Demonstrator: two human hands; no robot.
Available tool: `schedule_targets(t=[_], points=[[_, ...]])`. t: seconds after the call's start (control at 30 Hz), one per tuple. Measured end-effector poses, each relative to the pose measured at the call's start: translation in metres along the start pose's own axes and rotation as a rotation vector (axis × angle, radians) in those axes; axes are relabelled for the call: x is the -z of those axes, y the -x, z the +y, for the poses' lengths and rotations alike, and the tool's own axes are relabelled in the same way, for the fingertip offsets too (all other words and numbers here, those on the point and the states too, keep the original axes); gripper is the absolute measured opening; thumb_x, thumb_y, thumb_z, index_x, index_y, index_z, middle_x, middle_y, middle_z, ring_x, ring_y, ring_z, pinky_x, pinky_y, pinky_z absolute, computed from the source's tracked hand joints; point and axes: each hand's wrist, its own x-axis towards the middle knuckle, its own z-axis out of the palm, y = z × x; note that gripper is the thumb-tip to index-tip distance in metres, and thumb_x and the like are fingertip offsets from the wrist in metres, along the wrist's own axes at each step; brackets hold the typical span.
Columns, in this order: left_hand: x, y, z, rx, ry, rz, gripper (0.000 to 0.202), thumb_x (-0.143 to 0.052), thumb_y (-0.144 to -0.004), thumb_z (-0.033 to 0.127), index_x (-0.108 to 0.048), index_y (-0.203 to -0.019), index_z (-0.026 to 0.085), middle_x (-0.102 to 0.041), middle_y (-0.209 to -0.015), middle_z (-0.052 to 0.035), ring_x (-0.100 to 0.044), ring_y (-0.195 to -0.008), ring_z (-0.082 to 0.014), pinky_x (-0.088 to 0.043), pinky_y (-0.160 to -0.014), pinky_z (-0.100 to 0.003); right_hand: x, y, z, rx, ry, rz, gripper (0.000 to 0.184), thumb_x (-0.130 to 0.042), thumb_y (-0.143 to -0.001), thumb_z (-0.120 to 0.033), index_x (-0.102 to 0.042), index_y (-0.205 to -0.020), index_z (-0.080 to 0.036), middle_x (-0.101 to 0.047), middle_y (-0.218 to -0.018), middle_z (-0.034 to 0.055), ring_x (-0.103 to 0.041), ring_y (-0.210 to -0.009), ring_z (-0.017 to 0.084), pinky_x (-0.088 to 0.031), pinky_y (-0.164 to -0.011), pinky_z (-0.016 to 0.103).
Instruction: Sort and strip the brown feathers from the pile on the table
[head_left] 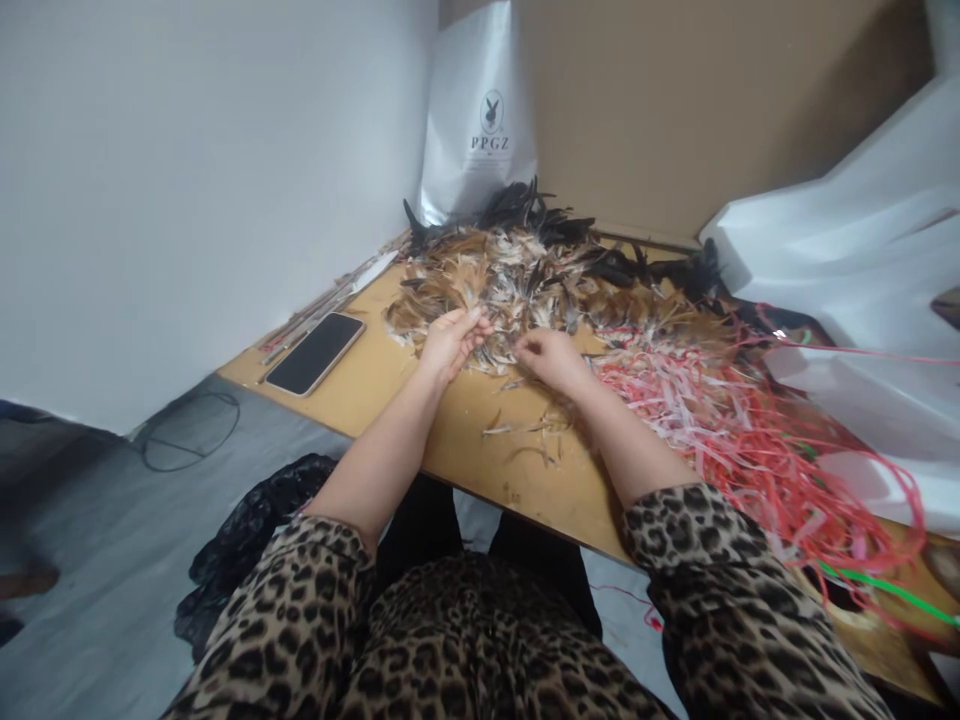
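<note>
A big heap of brown, white and black feathers [525,270] covers the far part of a wooden table [390,390]. My left hand [450,340] is at the heap's near edge, fingers curled around a small bunch of brown feathers. My right hand [551,358] sits beside it, fingers pinched together on feathers at the heap's edge. A few loose feathers [532,430] lie on the bare wood between my forearms.
A phone [315,352] lies face up at the table's left, next to thin rods [330,300]. A tangle of red and pink strips [750,430] fills the right side. A white bag [480,110] stands at the back, white sheets [862,250] at right, a black bag [247,540] on the floor.
</note>
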Motion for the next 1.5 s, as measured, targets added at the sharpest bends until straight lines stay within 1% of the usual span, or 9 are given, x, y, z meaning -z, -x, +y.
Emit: schedule_targets(t=[0.17, 0.33, 0.5, 0.73, 0.83, 0.93, 1.1, 1.23, 1.5], points=[[-0.002, 0.003, -0.003, 0.09, -0.059, -0.041, 0.017, -0.065, -0.073, 0.023, -0.062, -0.083, 0.01, -0.067, -0.069, -0.0038, -0.063, -0.062, -0.0076, -0.042, -0.051, -0.013, 0.003, -0.002, 0.007, -0.401, -0.766, 0.08, 0.022, -0.067, -0.059, -0.035, -0.058, -0.064, -0.016, -0.048, -0.045, -0.0044, -0.037, -0.041, 0.007, -0.027, -0.042, 0.02], [-0.005, 0.006, -0.003, 0.16, -0.054, -0.097, 0.015, -0.063, -0.075, 0.02, -0.063, -0.083, 0.008, -0.068, -0.075, -0.0065, -0.063, -0.061, -0.0079, -0.044, -0.049, -0.014, 0.005, -0.003, 0.005, -0.479, -1.088, 0.088, 0.033, -0.076, -0.046, -0.032, -0.056, -0.065, -0.015, -0.053, -0.049, -0.0032, -0.043, -0.043, 0.006, -0.028, -0.04, 0.018], [-0.003, 0.006, -0.004, 0.283, 0.045, -0.134, 0.009, -0.058, -0.077, 0.013, -0.063, -0.083, 0.008, -0.069, -0.078, -0.0088, -0.064, -0.06, -0.0079, -0.045, -0.048, -0.012, 0.004, -0.005, 0.005, -0.362, -0.977, 0.248, 0.028, -0.071, -0.055, -0.036, -0.056, -0.065, -0.016, -0.053, -0.049, -0.0033, -0.043, -0.043, 0.006, -0.031, -0.041, 0.018], [-0.005, 0.009, -0.006, 0.48, 0.155, -0.224, 0.013, -0.05, -0.081, 0.007, -0.062, -0.086, 0.009, -0.069, -0.089, -0.0111, -0.066, -0.069, -0.011, -0.047, -0.05, -0.013, 0.005, -0.002, 0.0, 0.046, -0.462, 0.333, 0.013, -0.06, -0.069, -0.028, -0.058, -0.068, -0.016, -0.057, -0.061, -0.0015, -0.047, -0.054, 0.009, -0.038, -0.055, 0.022], [-0.006, 0.009, -0.007, 0.498, 0.183, -0.203, 0.012, -0.051, -0.08, 0.007, -0.062, -0.084, 0.009, -0.068, -0.081, -0.0083, -0.066, -0.068, -0.0109, -0.047, -0.05, -0.013, 0.006, -0.001, -0.005, 0.129, -0.327, 0.302, 0.011, -0.058, -0.07, -0.026, -0.059, -0.067, -0.016, -0.058, -0.063, -0.0001, -0.049, -0.059, 0.01, -0.039, -0.06, 0.024], [-0.005, 0.007, -0.009, 0.482, 0.177, -0.17, 0.012, -0.052, -0.079, 0.006, -0.062, -0.084, 0.009, -0.067, -0.076, -0.006, -0.064, -0.063, -0.0083, -0.045, -0.048, -0.011, 0.006, -0.002, -0.007, 0.127, -0.35, 0.288, 0.013, -0.06, -0.067, -0.028, -0.059, -0.064, -0.015, -0.058, -0.063, 0.0001, -0.05, -0.06, 0.011, -0.039, -0.06, 0.024], [-0.002, 0.003, -0.008, 0.391, 0.144, -0.143, 0.011, -0.054, -0.078, 0.007, -0.064, -0.083, 0.009, -0.068, -0.081, -0.0064, -0.059, -0.057, -0.004, -0.042, -0.045, -0.01, 0.011, -0.002, -0.006, -0.16, -0.739, 0.165, 0.022, -0.067, -0.062, -0.035, -0.056, -0.066, -0.016, -0.054, -0.053, -0.0028, -0.044, -0.046, 0.008, -0.034, -0.046, 0.021], [-0.004, 0.007, -0.004, 0.36, 0.126, -0.157, 0.008, -0.057, -0.077, 0.008, -0.064, -0.081, 0.009, -0.067, -0.079, -0.0058, -0.058, -0.056, -0.0038, -0.042, -0.045, -0.01, 0.017, -0.002, -0.004, -0.38, -1.134, 0.08, 0.027, -0.073, -0.054, -0.026, -0.051, -0.066, -0.017, -0.053, -0.052, -0.0038, -0.046, -0.045, 0.007, -0.031, -0.04, 0.017], [-0.005, 0.015, -0.004, 0.419, 0.176, -0.322, 0.007, -0.057, -0.075, 0.01, -0.063, -0.078, 0.01, -0.064, -0.081, -0.0052, -0.053, -0.054, -0.0022, -0.038, -0.044, -0.011, 0.018, 0.001, -0.013, -0.486, -1.517, -0.28, 0.024, -0.068, -0.06, -0.016, -0.057, -0.081, -0.015, -0.051, -0.058, -0.0045, -0.037, -0.044, 0.002, -0.027, -0.038, 0.014]])
